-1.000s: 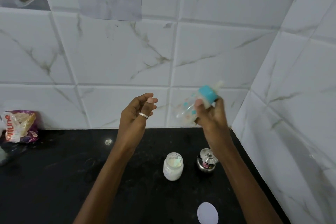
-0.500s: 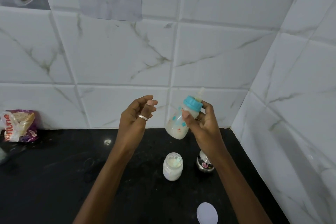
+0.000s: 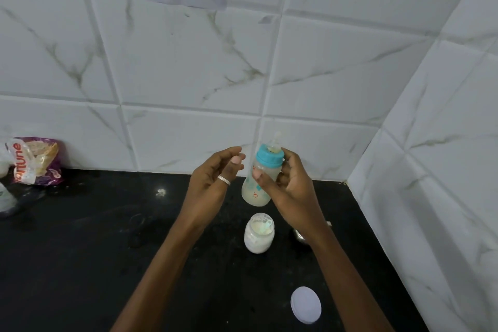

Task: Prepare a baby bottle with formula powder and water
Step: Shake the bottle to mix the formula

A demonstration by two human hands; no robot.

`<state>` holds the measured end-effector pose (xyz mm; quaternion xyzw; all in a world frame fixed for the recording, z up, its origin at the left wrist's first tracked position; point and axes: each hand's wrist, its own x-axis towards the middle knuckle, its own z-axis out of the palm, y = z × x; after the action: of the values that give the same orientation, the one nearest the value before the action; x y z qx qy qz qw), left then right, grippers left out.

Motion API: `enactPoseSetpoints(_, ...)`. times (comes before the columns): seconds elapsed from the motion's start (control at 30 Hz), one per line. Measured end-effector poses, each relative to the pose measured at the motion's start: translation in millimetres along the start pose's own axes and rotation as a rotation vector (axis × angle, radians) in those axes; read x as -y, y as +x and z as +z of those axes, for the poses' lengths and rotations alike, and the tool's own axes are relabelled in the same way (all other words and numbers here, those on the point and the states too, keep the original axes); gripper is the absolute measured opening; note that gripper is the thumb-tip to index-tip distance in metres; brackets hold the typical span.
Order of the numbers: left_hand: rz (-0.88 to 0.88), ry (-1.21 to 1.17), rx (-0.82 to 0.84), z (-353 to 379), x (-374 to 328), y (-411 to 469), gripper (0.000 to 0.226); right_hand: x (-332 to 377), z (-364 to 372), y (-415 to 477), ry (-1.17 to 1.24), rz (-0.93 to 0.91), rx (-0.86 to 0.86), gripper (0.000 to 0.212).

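The right hand (image 3: 293,188) gripped the clear plastic baby bottle with the blue collar (image 3: 256,193), thumb and fingers curled round its body. The bottle had swung back from a rightward tilt to almost upright, above the open glass jar of white powder (image 3: 258,234). The left hand (image 3: 215,178) stayed just beside it, loosely curled and holding nothing.

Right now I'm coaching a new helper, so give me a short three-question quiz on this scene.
1. True or false: the right hand grips the baby bottle.
2. The open white jar stands: A) on the black counter B) in a sink C) on a shelf.
3. Fill in: the bottle's screw collar is ___.
Key: 1 true; 2 A; 3 blue.
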<state>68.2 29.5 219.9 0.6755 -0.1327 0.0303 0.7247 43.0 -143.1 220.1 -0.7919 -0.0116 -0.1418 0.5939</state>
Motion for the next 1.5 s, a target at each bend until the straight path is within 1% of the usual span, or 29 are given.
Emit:
enactPoseSetpoints(0.13, -0.057, 0.007, 0.048, -6.9, 16.7, -7.9, 0.038, -9.0, 16.2, -7.9, -0.053, 0.0, 0.035, 0.057)
enactPoseSetpoints(0.27, -0.092, 0.049, 0.129, -16.8, 36.8, -20.1, 0.038, -28.1, 32.8, -17.5, -0.081, 0.046, 0.092, 0.054)
enactPoseSetpoints(0.37, -0.13, 0.095, 0.166, -25.2, 56.6, -27.7, 0.041, -46.1, 43.3, -26.5, -0.116, 0.095, 0.125, 0.053)
enactPoseSetpoints(0.5, -0.191, 0.186, 0.19, -38.8, 89.5, -36.4, 0.049, -70.7, 59.2, -38.3, -0.173, 0.166, 0.192, 0.06)
enactPoseSetpoints(0.57, -0.213, 0.225, 0.202, -44.7, 106.2, -38.4, 0.053, -84.6, 68.5, -41.5, -0.178, 0.204, 0.209, 0.059)
enactPoseSetpoints(0.83, -0.314, 0.36, 0.203, -61.3, 173.1, -23.3, 0.056, -146.4, 110.4, -33.2, -0.22, 0.278, 0.179, 0.039)
enactPoseSetpoints(1.07, -0.425, 0.361, 0.2, -65.7, 221.3, 0.2, 0.06, -197.3, 136.9, -19.4, -0.254, 0.325, 0.158, 0.036)
enactPoseSetpoints(1.27, -0.472, 0.357, 0.217, -67.9, 243.9, -1.5, 0.06, -216.9, 145.4, -24.3, -0.256, 0.337, 0.154, 0.044)
enactPoseSetpoints(1.5, -0.505, 0.346, 0.217, -69.2, 250.5, -3.7, 0.064, -224.9, 144.9, -23.3, -0.283, 0.354, 0.182, 0.057)
